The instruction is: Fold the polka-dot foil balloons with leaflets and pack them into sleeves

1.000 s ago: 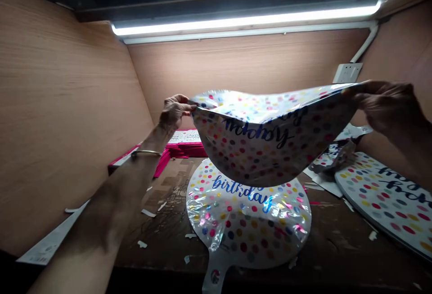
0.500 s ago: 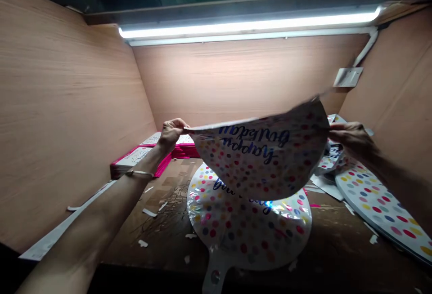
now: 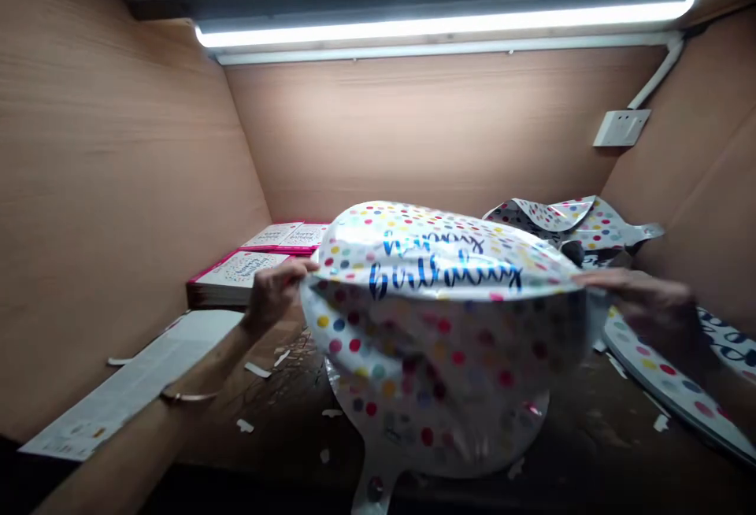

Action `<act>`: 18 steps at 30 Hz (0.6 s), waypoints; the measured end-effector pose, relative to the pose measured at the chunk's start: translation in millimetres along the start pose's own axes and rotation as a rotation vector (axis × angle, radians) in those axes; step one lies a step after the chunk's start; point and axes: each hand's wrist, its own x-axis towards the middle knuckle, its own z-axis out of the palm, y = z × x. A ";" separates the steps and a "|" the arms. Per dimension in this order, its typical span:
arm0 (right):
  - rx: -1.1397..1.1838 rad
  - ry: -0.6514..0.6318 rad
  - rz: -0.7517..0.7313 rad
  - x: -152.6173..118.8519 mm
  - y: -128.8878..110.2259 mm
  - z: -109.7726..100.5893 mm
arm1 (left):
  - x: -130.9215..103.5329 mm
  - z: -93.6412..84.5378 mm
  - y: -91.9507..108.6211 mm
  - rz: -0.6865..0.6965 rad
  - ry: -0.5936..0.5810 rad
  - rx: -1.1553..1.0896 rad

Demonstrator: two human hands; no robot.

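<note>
A round white foil balloon [image 3: 437, 294] with coloured dots and blue "happy birthday" lettering is stretched between my hands, upright and bent across its middle. My left hand [image 3: 280, 290] pinches its left edge. My right hand [image 3: 641, 298], blurred by motion, grips its right edge with fingers closed. Below it, a second dotted balloon [image 3: 454, 456] lies flat on the dark table, its tail [image 3: 375, 483] pointing to the front edge. The held balloon hides most of the lower one.
Pink-edged printed packs [image 3: 242, 271] stand at the back left, beside a long white printed sheet [image 3: 130, 389]. At right are a crumpled dotted balloon [image 3: 584, 220] and a flat dotted stack [image 3: 655, 365]. Paper scraps [image 3: 257, 371] dot the table [image 3: 272, 440]. Wooden walls enclose it.
The held balloon has come lower and opened toward me, its lettering now the right way up. Both hands have moved down, the left slightly leftward. The view has shifted a little.
</note>
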 end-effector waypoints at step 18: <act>-0.133 -0.204 -0.188 -74.5 29.1 25.0 | -70.2 -10.3 -0.8 0.513 -0.538 0.535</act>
